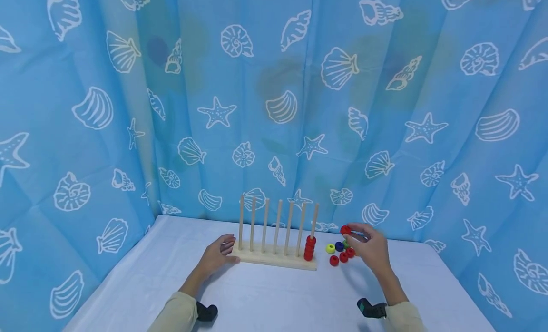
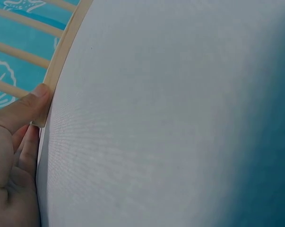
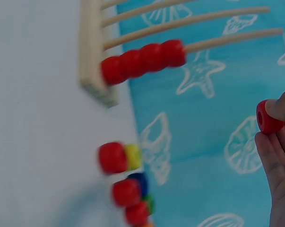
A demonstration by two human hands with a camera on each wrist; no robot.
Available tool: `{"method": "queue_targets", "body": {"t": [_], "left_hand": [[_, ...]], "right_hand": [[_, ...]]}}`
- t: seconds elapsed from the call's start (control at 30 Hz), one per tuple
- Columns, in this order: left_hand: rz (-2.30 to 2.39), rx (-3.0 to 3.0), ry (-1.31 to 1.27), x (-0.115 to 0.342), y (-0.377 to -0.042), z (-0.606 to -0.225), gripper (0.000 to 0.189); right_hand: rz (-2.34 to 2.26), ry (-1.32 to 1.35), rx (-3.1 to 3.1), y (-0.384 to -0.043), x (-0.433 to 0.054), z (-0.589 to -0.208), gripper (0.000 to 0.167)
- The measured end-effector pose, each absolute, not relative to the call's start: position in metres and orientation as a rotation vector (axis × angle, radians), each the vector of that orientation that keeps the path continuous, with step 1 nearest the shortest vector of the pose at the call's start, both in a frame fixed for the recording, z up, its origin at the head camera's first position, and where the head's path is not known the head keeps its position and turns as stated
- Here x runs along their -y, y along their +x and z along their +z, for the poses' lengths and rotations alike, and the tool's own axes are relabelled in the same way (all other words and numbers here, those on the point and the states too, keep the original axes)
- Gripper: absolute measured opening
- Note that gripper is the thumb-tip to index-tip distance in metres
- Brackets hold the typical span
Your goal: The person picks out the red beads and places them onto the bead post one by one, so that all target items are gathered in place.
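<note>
A wooden peg rack (image 1: 274, 260) with several upright rods stands on the table. My left hand (image 1: 216, 254) grips the left end of its base, the thumb (image 2: 38, 92) on the front face and the fingers partly hidden behind. Several red beads (image 1: 310, 249) are stacked on the rightmost rod. My right hand (image 1: 375, 250) is raised right of the rack and pinches a red bead (image 3: 269, 117) between thumb and fingers, apart from the rods. The bead's hole shows in the right wrist view.
Loose beads lie right of the rack: several red ones (image 1: 334, 260), a yellow one (image 1: 330, 248), a dark blue one (image 1: 339, 246) and a green one partly hidden by the right hand. A white cloth (image 1: 274, 303) covers the table. A blue shell-patterned curtain (image 1: 257, 108) hangs behind.
</note>
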State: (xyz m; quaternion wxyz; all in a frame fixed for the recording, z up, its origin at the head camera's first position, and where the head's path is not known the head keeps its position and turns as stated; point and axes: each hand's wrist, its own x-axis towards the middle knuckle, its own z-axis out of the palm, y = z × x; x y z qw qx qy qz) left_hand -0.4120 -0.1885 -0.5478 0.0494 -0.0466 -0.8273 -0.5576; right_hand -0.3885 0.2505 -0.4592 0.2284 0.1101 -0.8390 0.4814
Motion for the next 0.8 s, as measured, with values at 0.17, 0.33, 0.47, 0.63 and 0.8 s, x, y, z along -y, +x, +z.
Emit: {"method": "queue_targets", "body": {"t": [0.17, 0.33, 0.47, 0.63, 0.8], "left_hand": [[-1.695, 2.521, -0.154, 0.191, -0.413, -0.55, 0.081], [-1.684, 2.531, -0.151, 0.192, -0.415, -0.55, 0.081], [-1.665, 2.548, -0.147, 0.191, -0.414, -0.549, 0.08], [-1.657, 2.547, -0.146, 0.19, -0.412, -0.546, 0.079], [-1.634, 2.557, -0.136, 0.19, -0.411, -0.546, 0.079]], "right_hand": [[1.276, 0.416, 2.256, -0.395, -0.241, -0.439, 0.035], [1.244, 0.471, 2.257, -0.399, -0.234, -0.428, 0.036], [1.251, 0.474, 2.275, -0.4, -0.23, -0.424, 0.034], [1.275, 0.473, 2.296, -0.4, -0.225, -0.42, 0.038], [1.312, 0.492, 2.295, -0.402, -0.219, -0.41, 0.039]]}}
